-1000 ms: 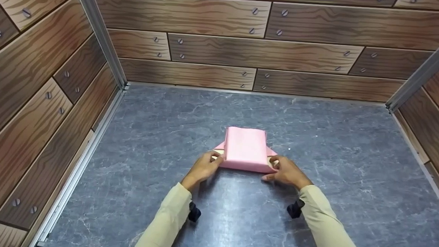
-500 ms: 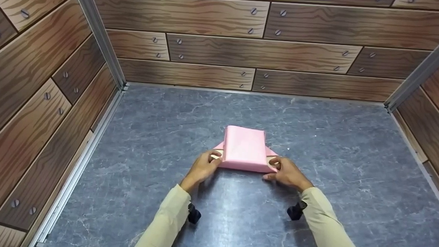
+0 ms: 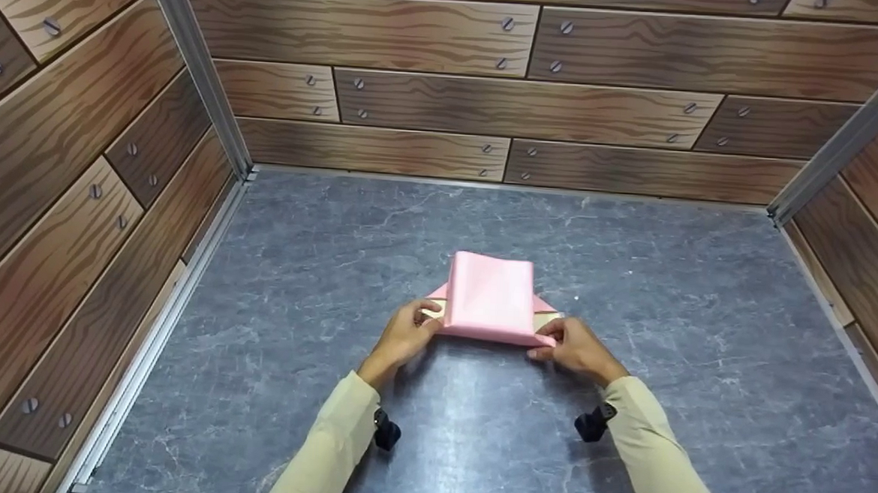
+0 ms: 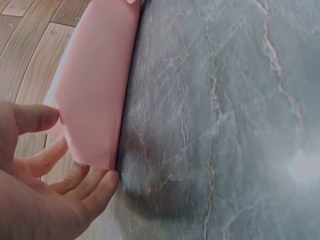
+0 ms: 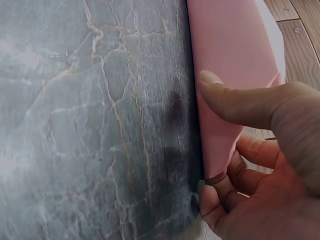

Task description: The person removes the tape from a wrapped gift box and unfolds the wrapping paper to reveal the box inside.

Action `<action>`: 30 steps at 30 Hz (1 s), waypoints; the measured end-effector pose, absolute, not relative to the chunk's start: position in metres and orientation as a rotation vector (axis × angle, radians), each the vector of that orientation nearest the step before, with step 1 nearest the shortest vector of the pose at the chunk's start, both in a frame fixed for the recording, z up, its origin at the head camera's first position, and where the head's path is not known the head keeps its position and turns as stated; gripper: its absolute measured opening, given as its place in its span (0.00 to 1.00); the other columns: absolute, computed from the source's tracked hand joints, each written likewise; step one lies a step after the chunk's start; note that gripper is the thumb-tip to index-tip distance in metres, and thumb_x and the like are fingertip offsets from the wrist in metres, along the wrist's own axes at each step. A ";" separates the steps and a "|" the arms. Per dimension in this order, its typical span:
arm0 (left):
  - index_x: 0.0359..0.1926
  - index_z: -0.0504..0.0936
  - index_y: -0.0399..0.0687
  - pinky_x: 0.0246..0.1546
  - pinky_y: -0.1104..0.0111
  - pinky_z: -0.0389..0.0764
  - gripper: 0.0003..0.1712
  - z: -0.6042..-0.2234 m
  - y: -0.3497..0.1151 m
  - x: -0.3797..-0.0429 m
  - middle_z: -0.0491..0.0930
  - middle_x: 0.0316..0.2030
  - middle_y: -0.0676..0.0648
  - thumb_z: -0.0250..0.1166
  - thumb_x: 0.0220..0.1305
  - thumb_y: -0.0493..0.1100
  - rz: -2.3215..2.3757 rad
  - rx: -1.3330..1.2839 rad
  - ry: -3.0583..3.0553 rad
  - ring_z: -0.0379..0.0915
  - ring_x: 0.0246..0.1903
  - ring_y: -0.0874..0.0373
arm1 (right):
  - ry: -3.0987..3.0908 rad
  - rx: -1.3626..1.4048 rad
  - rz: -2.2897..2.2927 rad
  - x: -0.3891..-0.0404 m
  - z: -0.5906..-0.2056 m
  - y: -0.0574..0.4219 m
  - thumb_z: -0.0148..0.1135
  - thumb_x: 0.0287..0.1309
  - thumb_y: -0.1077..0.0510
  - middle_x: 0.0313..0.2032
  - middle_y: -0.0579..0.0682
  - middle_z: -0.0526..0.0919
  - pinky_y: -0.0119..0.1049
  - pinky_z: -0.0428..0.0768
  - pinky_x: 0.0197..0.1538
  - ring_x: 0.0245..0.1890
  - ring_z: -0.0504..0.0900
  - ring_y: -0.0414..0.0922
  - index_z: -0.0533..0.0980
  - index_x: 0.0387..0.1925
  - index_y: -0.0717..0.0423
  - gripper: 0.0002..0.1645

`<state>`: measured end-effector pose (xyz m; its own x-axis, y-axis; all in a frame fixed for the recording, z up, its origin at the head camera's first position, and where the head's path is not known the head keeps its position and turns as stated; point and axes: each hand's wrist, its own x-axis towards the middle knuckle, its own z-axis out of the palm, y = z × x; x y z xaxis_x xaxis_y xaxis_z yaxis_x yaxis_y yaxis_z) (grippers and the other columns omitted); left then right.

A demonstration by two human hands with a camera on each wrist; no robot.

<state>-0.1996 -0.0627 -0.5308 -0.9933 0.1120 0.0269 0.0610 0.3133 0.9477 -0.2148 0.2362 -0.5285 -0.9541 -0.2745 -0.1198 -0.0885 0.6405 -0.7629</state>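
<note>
A flat block wrapped in pink paper (image 3: 493,291) lies on the grey marbled surface in the head view. Folded paper sticks out at both of its sides, showing a pale cream inner face (image 3: 546,322). My left hand (image 3: 402,336) is at the near left corner, thumb and index finger pinching the paper edge. In the left wrist view, its other fingertips sit at the lower end of the pink fold (image 4: 95,95). My right hand (image 3: 580,349) grips the near right corner. In the right wrist view, its thumb (image 5: 235,102) presses on the front pink face, the fingers curled behind the paper end.
Wood-plank-patterned walls (image 3: 432,99) enclose the grey surface (image 3: 317,270) at the back and both sides, with metal posts (image 3: 201,61) in the corners. A small black device (image 3: 386,430) is strapped to each wrist over the sleeves.
The fingers of my right hand have drawn closer to the thumb, and the near right paper edge now lies flatter and juts out sideways. My left hand stays almost still.
</note>
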 end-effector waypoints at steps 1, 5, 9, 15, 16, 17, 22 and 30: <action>0.49 0.80 0.29 0.36 0.69 0.77 0.16 -0.531 -0.063 -0.199 0.82 0.37 0.38 0.64 0.63 0.34 1.816 0.170 2.510 0.77 0.36 0.53 | 2.630 -0.300 -1.221 -0.215 -0.529 0.236 0.80 0.47 0.63 0.29 0.49 0.82 0.30 0.73 0.34 0.29 0.75 0.41 0.81 0.38 0.71 0.20; 0.49 0.80 0.27 0.38 0.69 0.79 0.16 -0.533 -0.062 -0.199 0.82 0.39 0.36 0.64 0.62 0.33 1.860 0.212 2.487 0.79 0.38 0.49 | 2.604 -0.303 -1.259 -0.213 -0.530 0.237 0.80 0.45 0.64 0.28 0.49 0.81 0.29 0.72 0.33 0.29 0.75 0.40 0.78 0.37 0.70 0.21; 0.50 0.78 0.26 0.40 0.69 0.80 0.18 -0.535 -0.063 -0.198 0.82 0.38 0.35 0.64 0.60 0.30 1.894 0.219 2.449 0.79 0.37 0.49 | 2.584 -0.298 -1.278 -0.212 -0.530 0.237 0.80 0.45 0.64 0.33 0.54 0.84 0.32 0.76 0.38 0.34 0.78 0.43 0.76 0.41 0.71 0.24; 0.54 0.77 0.24 0.35 0.72 0.80 0.21 -0.536 -0.066 -0.198 0.82 0.34 0.38 0.65 0.59 0.29 1.871 0.221 2.412 0.79 0.33 0.56 | 2.581 -0.290 -1.266 -0.211 -0.528 0.239 0.80 0.46 0.63 0.36 0.55 0.84 0.37 0.77 0.43 0.37 0.80 0.46 0.75 0.44 0.69 0.26; 0.54 0.77 0.24 0.35 0.71 0.80 0.21 -0.535 -0.067 -0.198 0.82 0.35 0.37 0.65 0.59 0.30 1.859 0.238 2.419 0.79 0.34 0.55 | 2.584 -0.289 -1.267 -0.210 -0.527 0.239 0.80 0.46 0.62 0.35 0.55 0.84 0.37 0.77 0.43 0.37 0.80 0.46 0.75 0.43 0.68 0.26; 0.54 0.77 0.24 0.36 0.70 0.80 0.20 -0.535 -0.068 -0.198 0.82 0.36 0.37 0.64 0.60 0.30 1.842 0.257 2.434 0.79 0.35 0.54 | 2.584 -0.306 -1.268 -0.209 -0.526 0.240 0.80 0.46 0.62 0.35 0.55 0.83 0.37 0.77 0.43 0.37 0.80 0.46 0.75 0.44 0.68 0.26; 0.50 0.81 0.26 0.43 0.64 0.80 0.14 -0.534 -0.075 -0.196 0.82 0.39 0.36 0.59 0.68 0.33 1.762 0.345 2.517 0.79 0.42 0.47 | 2.599 -0.353 -1.270 -0.205 -0.523 0.246 0.80 0.45 0.62 0.36 0.55 0.82 0.40 0.77 0.45 0.38 0.79 0.48 0.75 0.45 0.68 0.27; 0.49 0.82 0.30 0.37 0.67 0.80 0.16 -0.530 -0.083 -0.192 0.83 0.40 0.38 0.57 0.74 0.41 1.735 0.327 2.484 0.77 0.36 0.56 | 2.572 -0.507 -1.273 -0.201 -0.523 0.256 0.78 0.49 0.63 0.33 0.53 0.84 0.33 0.79 0.38 0.33 0.79 0.43 0.81 0.42 0.66 0.19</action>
<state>-0.1921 -0.0834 -0.5305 -0.9726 0.2280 0.0449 0.1207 0.3303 0.9361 -0.2010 0.2556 -0.5228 -0.9146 -0.4014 -0.0491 -0.2044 0.5635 -0.8004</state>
